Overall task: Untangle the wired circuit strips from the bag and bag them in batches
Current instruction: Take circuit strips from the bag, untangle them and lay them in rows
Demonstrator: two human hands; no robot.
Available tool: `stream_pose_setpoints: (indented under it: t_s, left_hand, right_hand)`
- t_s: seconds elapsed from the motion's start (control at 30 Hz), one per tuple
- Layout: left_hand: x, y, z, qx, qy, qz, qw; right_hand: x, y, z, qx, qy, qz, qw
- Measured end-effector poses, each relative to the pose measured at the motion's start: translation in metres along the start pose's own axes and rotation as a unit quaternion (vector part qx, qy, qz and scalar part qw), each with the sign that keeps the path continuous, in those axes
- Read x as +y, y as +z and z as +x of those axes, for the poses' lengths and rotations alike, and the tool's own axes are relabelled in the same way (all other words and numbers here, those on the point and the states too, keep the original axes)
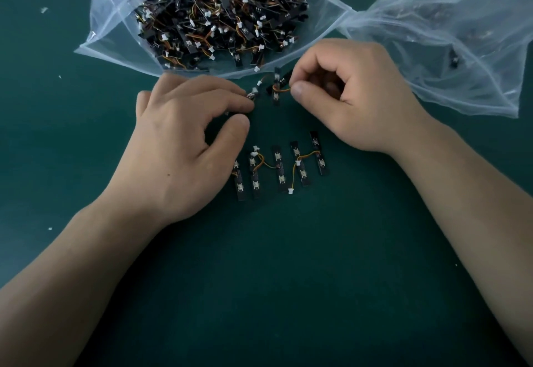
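A dark green work surface [259, 294] carries everything. At its far edge lies a large clear zip bag [98, 34], its mouth open toward the person and packed with black strips, orange wires and white plugs. A second clear bag [467, 29] lies to the right, nearly empty.

The left hand [184, 141] and right hand [346, 92] meet just outside the full bag's mouth, with the tangled strips [276, 85] between them. Nearer the person, a row of sorted strips [281, 170] lies side by side, long axes running toward and away from the body.

The tangled strips lie much the same way, while their orange wire [282, 90] runs sideways to the right hand, whose thumb and forefinger pinch its end; the other fingers are tucked in. A white plug [255, 90] trails toward the left hand. That hand's fingers are curled with the forefinger on the clump's left end, but whether it pinches or merely presses I cannot tell.

The likely next move is a sideways parting pull, with the right hand better placed to draw the wire free.
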State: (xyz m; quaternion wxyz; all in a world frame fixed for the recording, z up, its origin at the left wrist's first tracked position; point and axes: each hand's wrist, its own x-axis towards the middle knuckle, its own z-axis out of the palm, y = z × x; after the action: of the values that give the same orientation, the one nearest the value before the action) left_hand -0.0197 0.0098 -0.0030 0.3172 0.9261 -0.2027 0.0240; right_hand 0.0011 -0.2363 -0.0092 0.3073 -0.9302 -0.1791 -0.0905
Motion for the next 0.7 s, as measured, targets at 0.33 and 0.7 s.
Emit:
stream_pose_setpoints:
  t_s: [0.33,0.7]
  left_hand:
    - [-0.005,0.002,-0.001,0.071,-0.005,-0.036,0.997]
    - [-0.023,-0.001,0.004,0.036,0.062,0.044,0.996]
  right_hand:
    - [-0.003,-0.001,0.000,-0.022,-0.005,0.024,0.999]
    - [-0.004,-0.003,0.000,-0.038,-0.014,0.036,0.999]
